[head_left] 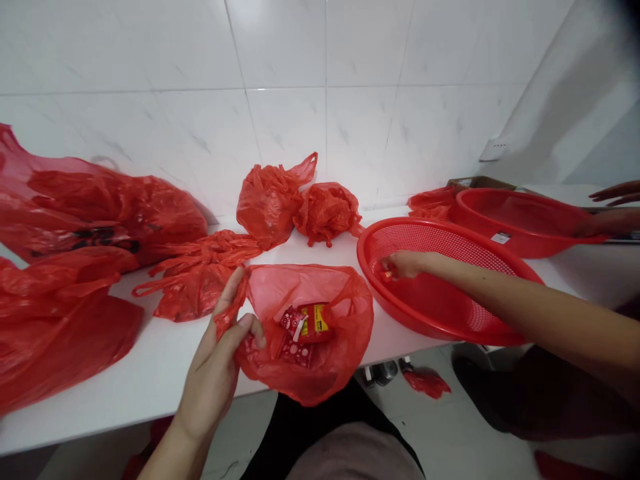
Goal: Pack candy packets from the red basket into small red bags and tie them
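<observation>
My left hand point(213, 377) holds a red plastic bag point(350, 313) by its rim, with a handle looped around the fingers. The bag's mouth gapes upward past the table's front edge. Inside it lie a red-and-yellow packet point(316, 323) and dark red packets with white print point(296, 352). Over on the right, my right hand point(404, 264) reaches into a large red perforated basket point(395, 230). Its fingers pinch a small red-and-orange wrapped piece point(386, 275) close to the basket's left wall.
Tied red bags point(270, 203) stand against the tiled wall, and larger filled bags point(100, 220) crowd the left. Another person's hand point(620, 193) is near a second red basin point(520, 237) at right. A red bag point(427, 383) lies on the floor below.
</observation>
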The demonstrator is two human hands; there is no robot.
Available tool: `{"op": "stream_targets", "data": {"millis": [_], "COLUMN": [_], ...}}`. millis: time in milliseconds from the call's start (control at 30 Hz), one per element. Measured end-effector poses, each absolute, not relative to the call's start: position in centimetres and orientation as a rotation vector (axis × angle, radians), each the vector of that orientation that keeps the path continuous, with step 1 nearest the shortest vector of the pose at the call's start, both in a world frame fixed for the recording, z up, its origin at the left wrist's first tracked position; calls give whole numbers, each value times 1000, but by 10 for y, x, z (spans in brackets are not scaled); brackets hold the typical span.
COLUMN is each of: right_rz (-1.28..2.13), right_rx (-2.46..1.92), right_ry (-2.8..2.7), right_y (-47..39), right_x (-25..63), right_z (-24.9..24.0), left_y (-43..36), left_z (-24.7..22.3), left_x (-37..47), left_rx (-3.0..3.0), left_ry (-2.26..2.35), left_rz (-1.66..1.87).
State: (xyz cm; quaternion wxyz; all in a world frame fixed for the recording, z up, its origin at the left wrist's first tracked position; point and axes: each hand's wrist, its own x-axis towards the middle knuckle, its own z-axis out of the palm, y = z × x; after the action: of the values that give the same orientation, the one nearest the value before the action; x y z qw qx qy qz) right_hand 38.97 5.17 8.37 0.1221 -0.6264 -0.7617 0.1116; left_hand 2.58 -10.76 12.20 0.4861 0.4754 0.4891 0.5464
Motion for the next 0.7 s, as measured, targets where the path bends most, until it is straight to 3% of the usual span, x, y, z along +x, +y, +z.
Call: {"op": "stream_targets", "data": {"millis": [167,300,400,600,700], "right_rz": [401,486,587,-73,-170], "right_rx": [-1911,-1524,-1279,-1259,-1367], "right_ry": [-2381,-2282,-2421,-2841,-3097], "right_y": [51,16,-24,-55,-55], "right_x": [392,344,284,222,236], "right_z": [129,180,188,157,156], "left_y": [-107,-105,-105,-106,-104], "left_z": [122,119,117,119,116], "left_x": [22,23,26,17,-6], "left_rx": [1148,1156,1181,1361,1449], "left_ry": [1176,1169,1149,1264,1474], "left_rz": [1326,1360,1406,1476,1451]}}
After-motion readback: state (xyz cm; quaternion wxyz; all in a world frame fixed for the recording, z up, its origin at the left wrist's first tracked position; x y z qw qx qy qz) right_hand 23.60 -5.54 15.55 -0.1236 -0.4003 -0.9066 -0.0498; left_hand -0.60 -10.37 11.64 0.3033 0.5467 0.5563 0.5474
